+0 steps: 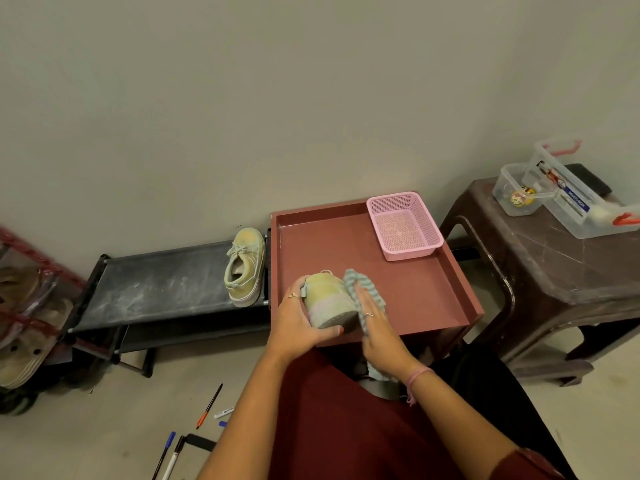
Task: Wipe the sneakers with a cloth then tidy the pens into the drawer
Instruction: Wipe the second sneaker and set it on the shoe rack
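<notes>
Pens [209,406] lie scattered on the pale floor at the lower left, nearest the camera: one thin with an orange tip, one short white marker [223,412], two with blue caps [169,439], all loose and apart from the shoe rack.

Above the person's dark red lap, the left hand [298,323] grips the held sneaker [329,299] at its heel end, thumb curled under the grey sole, fingers wrapped over the far side. The right hand [375,329] lies with fingers straight, pressing the striped cloth [363,292] against the sneaker's right side; the cloth's tail hangs below the wrist.

Both hands sit over the near edge of the red tray [415,289], a flat metal-looking surface with raised rims on all sides. Its middle is bare. A pink perforated basket [405,225] occupies the far right corner.

Left of the tray, touching its edge, a black fabric shoe rack [156,282] carries the second sneaker [246,268], laced, yellowish, dusty. Right of the tray stands a scuffed brown plastic stool [554,271] bearing clear storage boxes [575,202]. A plain wall closes the far side.
</notes>
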